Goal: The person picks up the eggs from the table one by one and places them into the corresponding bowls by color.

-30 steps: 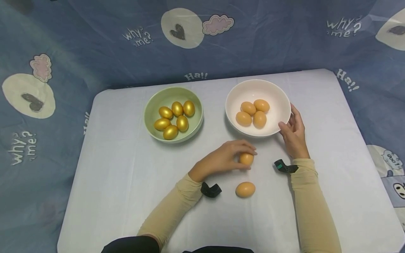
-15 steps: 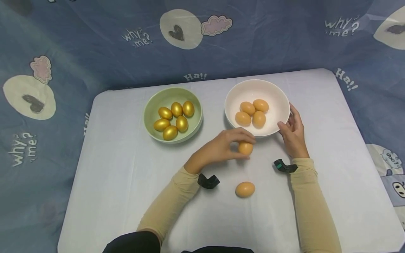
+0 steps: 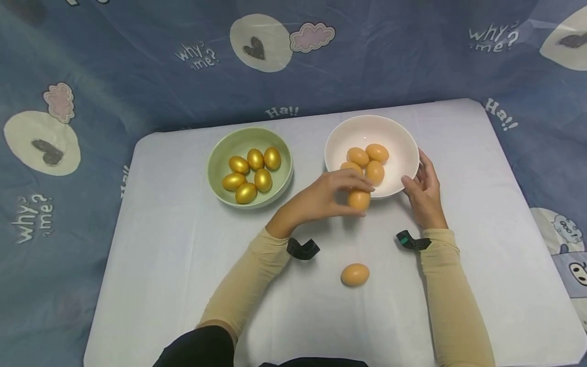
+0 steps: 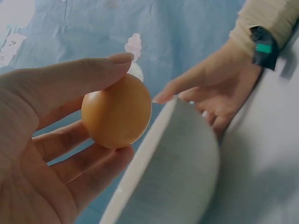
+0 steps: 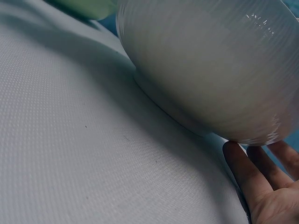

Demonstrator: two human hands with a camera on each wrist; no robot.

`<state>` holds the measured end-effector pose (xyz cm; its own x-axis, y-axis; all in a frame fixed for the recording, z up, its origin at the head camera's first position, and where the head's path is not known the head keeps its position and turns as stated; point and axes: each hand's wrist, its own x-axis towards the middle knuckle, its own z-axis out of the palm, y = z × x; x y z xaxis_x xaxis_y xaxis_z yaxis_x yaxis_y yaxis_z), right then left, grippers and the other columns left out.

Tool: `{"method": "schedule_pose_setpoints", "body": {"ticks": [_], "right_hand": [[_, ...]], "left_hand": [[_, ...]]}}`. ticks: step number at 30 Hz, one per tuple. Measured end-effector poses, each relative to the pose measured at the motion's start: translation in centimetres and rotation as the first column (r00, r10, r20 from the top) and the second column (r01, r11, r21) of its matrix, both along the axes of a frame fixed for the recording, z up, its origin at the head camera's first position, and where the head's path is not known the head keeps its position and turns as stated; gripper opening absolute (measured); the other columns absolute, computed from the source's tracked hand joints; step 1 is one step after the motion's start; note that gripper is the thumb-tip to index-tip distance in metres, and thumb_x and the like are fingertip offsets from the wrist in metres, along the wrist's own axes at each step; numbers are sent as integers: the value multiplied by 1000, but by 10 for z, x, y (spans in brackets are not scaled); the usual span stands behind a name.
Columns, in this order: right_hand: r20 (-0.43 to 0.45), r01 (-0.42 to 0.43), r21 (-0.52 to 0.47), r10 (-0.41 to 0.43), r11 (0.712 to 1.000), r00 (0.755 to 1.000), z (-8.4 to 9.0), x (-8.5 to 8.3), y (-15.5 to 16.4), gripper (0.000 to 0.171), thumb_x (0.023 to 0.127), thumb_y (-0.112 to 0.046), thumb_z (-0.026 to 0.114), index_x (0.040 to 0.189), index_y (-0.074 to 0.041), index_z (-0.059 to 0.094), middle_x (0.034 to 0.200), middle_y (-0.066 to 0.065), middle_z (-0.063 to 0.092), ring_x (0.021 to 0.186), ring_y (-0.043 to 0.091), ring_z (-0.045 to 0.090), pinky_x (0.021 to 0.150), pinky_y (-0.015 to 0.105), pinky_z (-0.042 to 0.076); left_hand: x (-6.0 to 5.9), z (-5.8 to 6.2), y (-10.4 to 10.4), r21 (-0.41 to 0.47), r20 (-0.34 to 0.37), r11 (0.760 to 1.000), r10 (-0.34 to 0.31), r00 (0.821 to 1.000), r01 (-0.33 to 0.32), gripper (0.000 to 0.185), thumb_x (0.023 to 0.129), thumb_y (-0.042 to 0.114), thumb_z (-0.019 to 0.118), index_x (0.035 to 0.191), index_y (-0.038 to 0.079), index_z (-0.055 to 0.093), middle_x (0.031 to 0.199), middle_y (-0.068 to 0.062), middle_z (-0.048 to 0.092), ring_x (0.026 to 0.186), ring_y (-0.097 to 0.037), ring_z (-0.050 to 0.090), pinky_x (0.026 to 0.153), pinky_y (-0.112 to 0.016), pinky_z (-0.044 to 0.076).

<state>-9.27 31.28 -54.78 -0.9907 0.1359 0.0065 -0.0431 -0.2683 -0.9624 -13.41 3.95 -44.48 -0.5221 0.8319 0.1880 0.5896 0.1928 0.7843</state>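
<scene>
My left hand [image 3: 321,201] pinches a light brown egg [image 3: 359,200] between thumb and fingers. It is at the near rim of a white bowl [image 3: 401,142], where several more brown eggs [image 3: 377,152] lie. The left wrist view has the held egg [image 4: 117,112] close up, beside the bowl's outer wall [image 4: 187,154]. My right hand [image 3: 425,196] grips the bowl's right side, its thumb at the rim. From the right wrist, fingers [image 5: 245,172] show against the bowl's lower outside; the thumb is out of that view. One brown egg [image 3: 355,274] lies on the table nearer me.
A light green bowl [image 3: 215,176] holding several shiny gold eggs [image 3: 263,180] stands to the left of the white one. Both stand on a white-covered table [image 3: 151,265]. Blue printed cloth [image 3: 137,61] hangs behind and beside it.
The left hand has carried its egg away from me, from the table up to the white bowl's near rim. The right hand stays on the bowl.
</scene>
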Motion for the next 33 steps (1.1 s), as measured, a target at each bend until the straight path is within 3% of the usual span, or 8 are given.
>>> {"method": "schedule_pose_setpoints", "body": {"ticks": [13,22,29,33], "right_hand": [[4,-5,26,5,1000,1000,0,0,0,74,99,-1,58,163,-25,29,170,10,29,154,31,37,106,21,52],[12,-4,35,4,999,1000,-1,0,0,74,99,-7,62,162,-26,29,169,10,30,150,26,42,104,19,53],[8,-4,28,4,1000,1000,-2,-1,1,74,99,-6,62,162,-26,29,170,9,29,151,26,41,105,19,53],[10,-2,20,2,1000,1000,-2,-1,1,74,99,-6,62,162,-26,29,169,9,30,151,26,41,104,18,54]], "left_hand": [[-42,25,19,35,9,998,49,999,-50,46,83,14,88,126,6,73,131,-6,69,127,-15,59,110,-18,47],[-74,33,45,-66,93,997,48,994,-42,45,87,17,85,128,4,71,131,-5,67,125,-14,59,100,-21,57],[-95,36,66,-134,161,991,50,986,-28,43,87,14,84,128,8,71,131,-7,67,121,-13,61,99,-22,57],[-104,34,78,-195,150,981,46,988,-16,45,88,17,83,130,6,70,132,-6,66,123,-14,59,100,-20,55]]}}
